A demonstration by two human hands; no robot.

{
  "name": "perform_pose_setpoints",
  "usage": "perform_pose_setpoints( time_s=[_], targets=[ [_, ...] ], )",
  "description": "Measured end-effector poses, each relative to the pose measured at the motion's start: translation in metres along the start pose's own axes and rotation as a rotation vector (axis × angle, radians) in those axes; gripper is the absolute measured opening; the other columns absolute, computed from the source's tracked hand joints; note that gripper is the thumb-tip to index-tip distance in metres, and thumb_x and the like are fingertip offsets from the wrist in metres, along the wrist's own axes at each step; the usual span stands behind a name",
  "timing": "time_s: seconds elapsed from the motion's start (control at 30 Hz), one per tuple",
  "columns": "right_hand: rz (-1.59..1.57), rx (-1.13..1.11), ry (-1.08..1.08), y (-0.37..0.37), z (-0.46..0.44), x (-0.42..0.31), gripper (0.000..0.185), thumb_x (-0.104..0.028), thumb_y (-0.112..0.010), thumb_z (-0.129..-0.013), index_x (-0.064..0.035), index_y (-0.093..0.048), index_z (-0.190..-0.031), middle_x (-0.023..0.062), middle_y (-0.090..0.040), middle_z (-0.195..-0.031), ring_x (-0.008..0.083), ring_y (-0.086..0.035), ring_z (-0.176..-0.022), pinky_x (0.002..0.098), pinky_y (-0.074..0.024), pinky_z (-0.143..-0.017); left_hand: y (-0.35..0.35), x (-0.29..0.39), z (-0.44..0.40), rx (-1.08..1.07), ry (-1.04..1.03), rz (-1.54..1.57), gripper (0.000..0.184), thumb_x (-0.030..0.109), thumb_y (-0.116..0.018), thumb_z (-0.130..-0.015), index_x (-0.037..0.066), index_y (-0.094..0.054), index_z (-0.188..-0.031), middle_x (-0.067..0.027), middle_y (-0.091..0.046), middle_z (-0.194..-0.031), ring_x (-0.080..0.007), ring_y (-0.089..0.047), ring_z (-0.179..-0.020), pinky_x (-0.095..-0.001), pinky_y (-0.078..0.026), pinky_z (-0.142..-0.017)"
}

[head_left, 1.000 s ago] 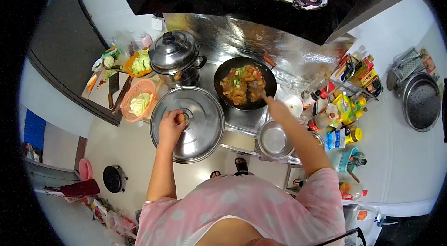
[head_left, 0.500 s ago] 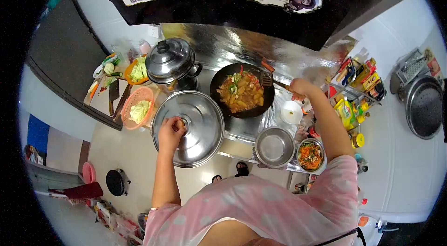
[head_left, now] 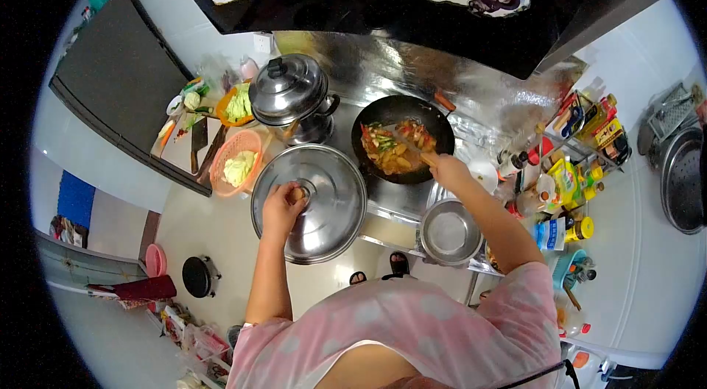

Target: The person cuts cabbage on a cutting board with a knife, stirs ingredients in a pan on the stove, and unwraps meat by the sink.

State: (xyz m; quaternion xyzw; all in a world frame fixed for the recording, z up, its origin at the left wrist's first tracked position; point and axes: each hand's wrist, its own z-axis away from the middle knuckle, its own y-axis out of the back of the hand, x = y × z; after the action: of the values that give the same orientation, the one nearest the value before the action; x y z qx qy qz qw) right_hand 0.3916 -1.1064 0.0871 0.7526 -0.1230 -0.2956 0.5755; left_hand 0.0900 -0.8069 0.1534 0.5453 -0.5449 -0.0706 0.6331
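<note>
My left hand [head_left: 283, 206] grips the knob of a large steel lid [head_left: 335, 221], held in front of the stove. In my right hand [head_left: 448, 170] is a spatula [head_left: 427, 158] with a wooden handle. Its blade is down among the food and mostly hidden. The dark wok [head_left: 401, 108] sits on the stove, holding a saucy mix of potato-like pieces, green strips and red bits [head_left: 390, 157]. Behind the lid stands a covered steel steamer pot [head_left: 289, 91].
Right of the wok are a steel bowl [head_left: 451, 233], partly covered by my right forearm, and a rack of bottles [head_left: 582, 135]. A pink basket with cabbage [head_left: 237, 164] and a cleaver [head_left: 199, 135] lie at left. The range hood [head_left: 368, 17] overhangs the stove.
My right hand has moved left and down over the wok, bringing the spatula from its right rim into the food, which is now stirred about. My left hand still holds the lid.
</note>
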Motion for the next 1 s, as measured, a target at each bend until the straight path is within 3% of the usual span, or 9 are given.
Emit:
perform_pose_setpoints(
  time_s=[0.23, 0.27, 0.37, 0.43, 0.6, 0.7, 0.87, 0.97, 1.0],
  targets=[
    [0.247, -0.277, -0.176, 0.064, 0.076, -0.072, 0.048, -0.009, -0.055, -0.083, -0.025, -0.055, -0.128, 0.0138, -0.061, -0.094, 0.0334, -0.064, -0.078, 0.0427, -0.0522, -0.062, -0.002, -0.004, -0.006, -0.028, -0.019, 0.065, 0.037, 0.013, -0.078, -0.069, 0.007, -0.066, -0.103, -0.0141, -0.062, -0.093, -0.0304, -0.063, -0.085, -0.0373, -0.05, -0.076],
    [0.143, -0.278, -0.217, 0.077, 0.081, -0.075, 0.047, -0.013, -0.055, -0.084, -0.0246, -0.055, -0.129, 0.0129, -0.064, -0.097, 0.034, -0.065, -0.083, 0.0516, -0.0495, -0.071, -0.002, -0.005, -0.006, -0.032, -0.016, 0.075, 0.037, 0.014, -0.078, -0.069, 0.007, -0.066, -0.104, -0.0149, -0.063, -0.094, -0.0318, -0.063, -0.088, -0.0381, -0.05, -0.077],
    [0.124, -0.18, -0.054, 0.134, 0.087, -0.094, 0.046, -0.01, -0.056, -0.081, -0.0182, -0.058, -0.126, 0.0197, -0.066, -0.09, 0.0379, -0.065, -0.076, 0.0473, -0.0524, -0.068, -0.003, -0.011, -0.008, -0.05, -0.028, 0.091, 0.037, 0.013, -0.078, -0.069, 0.007, -0.066, -0.103, -0.0144, -0.062, -0.093, -0.0308, -0.063, -0.086, -0.038, -0.05, -0.077],
    [0.132, -0.305, -0.124, 0.16, 0.081, -0.116, 0.032, -0.009, -0.054, -0.08, -0.006, -0.063, -0.11, 0.022, -0.067, -0.087, 0.0386, -0.065, -0.08, 0.0481, -0.0526, -0.071, -0.002, -0.009, -0.006, -0.05, -0.031, 0.111, 0.037, 0.013, -0.078, -0.068, 0.007, -0.066, -0.103, -0.0143, -0.062, -0.092, -0.0303, -0.063, -0.085, -0.0378, -0.05, -0.077],
    [0.227, -0.496, -0.167, 0.091, 0.054, -0.107, 0.02, -0.011, -0.056, -0.079, 0.0004, -0.062, -0.095, 0.0186, -0.068, -0.087, 0.0351, -0.065, -0.088, 0.0525, -0.0497, -0.076, 0.001, -0.012, -0.005, -0.043, -0.05, 0.112, 0.036, 0.012, -0.079, -0.068, 0.007, -0.066, -0.102, -0.013, -0.061, -0.092, -0.0288, -0.062, -0.083, -0.0365, -0.051, -0.075],
    [0.23, -0.316, -0.266, 0.045, 0.031, -0.099, 0.018, -0.011, -0.057, -0.076, 0.0017, -0.063, -0.087, 0.0205, -0.067, -0.086, 0.0362, -0.065, -0.083, 0.0444, -0.0527, -0.071, 0.0, -0.015, -0.002, -0.04, -0.057, 0.099, 0.038, 0.01, -0.079, -0.067, 0.007, -0.066, -0.103, -0.011, -0.06, -0.092, -0.0271, -0.062, -0.082, -0.0351, -0.05, -0.074],
    [0.109, -0.315, -0.256, 0.084, -0.006, -0.051, 0.027, -0.019, -0.056, -0.08, 0.005, -0.068, -0.076, 0.0264, -0.066, -0.082, 0.0398, -0.066, -0.08, 0.0451, -0.0529, -0.078, 0.0, -0.018, 0.002, -0.012, -0.095, 0.078, 0.038, 0.011, -0.079, -0.068, 0.007, -0.066, -0.103, -0.0115, -0.059, -0.092, -0.0279, -0.062, -0.081, -0.0357, -0.05, -0.074],
    [-0.146, -0.491, -0.485, 0.157, -0.013, -0.046, 0.049, -0.029, -0.048, -0.094, 0.0046, -0.062, -0.062, 0.0192, -0.062, -0.056, 0.0287, -0.062, -0.046, 0.0397, -0.0508, -0.045, 0.001, -0.016, 0.003, -0.03, -0.075, 0.094, 0.038, 0.012, -0.079, -0.068, 0.007, -0.066, -0.102, -0.0114, -0.06, -0.092, -0.0278, -0.062, -0.08, -0.0356, -0.05, -0.073],
    [-0.086, -0.505, -0.55, 0.163, -0.02, -0.038, 0.047, -0.031, -0.051, -0.093, 0.0039, -0.063, -0.064, 0.017, -0.065, -0.061, 0.0245, -0.061, -0.044, 0.0385, -0.0502, -0.043, 0.0, -0.015, 0.002, -0.028, -0.077, 0.092, 0.037, 0.012, -0.079, -0.068, 0.007, -0.066, -0.102, -0.0113, -0.06, -0.092, -0.0274, -0.062, -0.08, -0.0354, -0.05, -0.073]
  ],
)
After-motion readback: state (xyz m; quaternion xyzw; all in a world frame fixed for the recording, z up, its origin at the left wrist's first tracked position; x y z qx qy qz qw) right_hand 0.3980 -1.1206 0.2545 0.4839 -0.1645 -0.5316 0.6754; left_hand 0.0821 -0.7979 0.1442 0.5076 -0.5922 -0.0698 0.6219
